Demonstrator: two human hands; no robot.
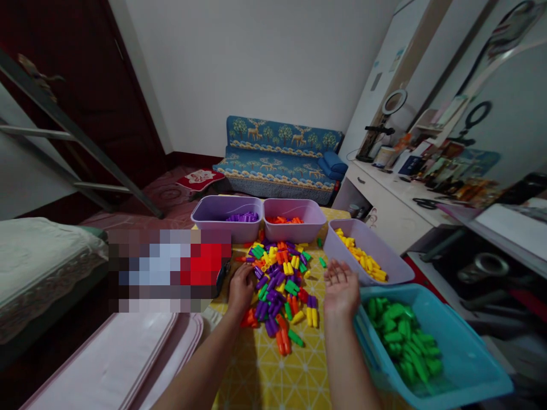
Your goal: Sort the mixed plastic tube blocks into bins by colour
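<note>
A mixed pile of purple, orange, green and yellow plastic pieces (273,285) lies on the yellow patterned tablecloth (299,370). My left hand (241,287) is at the pile's left edge, fingers curled down; whether they hold a piece is hidden. Palm up and bare, my right hand (341,287) rests right of the pile, fingers apart. Behind the pile, one lilac bin (226,228) holds purple pieces and another lilac bin (294,230) orange ones. Yellow pieces fill part of a third lilac bin (354,265). Green pieces lie in the teal bin (448,393) beside my right forearm.
Pink lids or trays (115,359) lie at the lower left, below a pixelated area. A blue sofa (277,156) stands beyond the table. On the right are a white dresser (393,210) with bottles and a dark shelf. A metal ladder (85,136) leans at the left.
</note>
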